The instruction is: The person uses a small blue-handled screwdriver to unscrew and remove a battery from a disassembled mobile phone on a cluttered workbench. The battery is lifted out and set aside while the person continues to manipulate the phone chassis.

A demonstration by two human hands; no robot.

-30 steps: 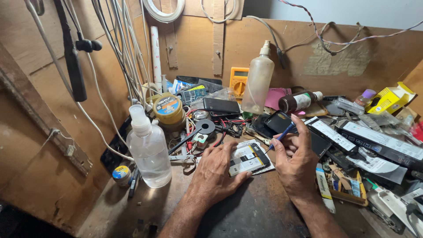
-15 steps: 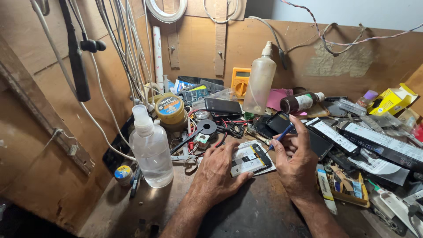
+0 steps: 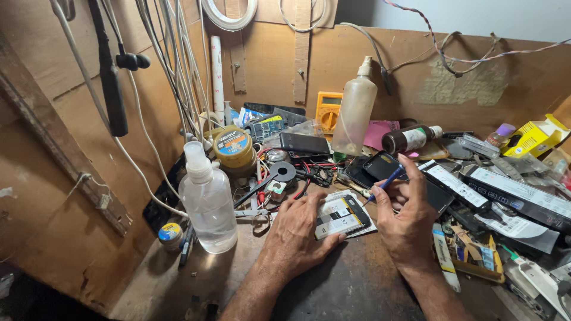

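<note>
- Midway, by the look of it: an opened phone (image 3: 341,216) lies back-up on the dark bench top (image 3: 357,285), its battery exposed, the rear cover apparently already off.
- Left hand (image 3: 295,236) lies flat, fingers spread, pinning the phone's near edge; it grips nothing.
- Right hand (image 3: 406,215) pinches a blue-handled tool (image 3: 380,185) between thumb and fingers, tip angled toward the phone's upper right corner, just short of it.
- Whether any screws are out is too small to tell.
- A clear spray bottle (image 3: 206,199) stands nearby at left, amid scattered parts.
</note>
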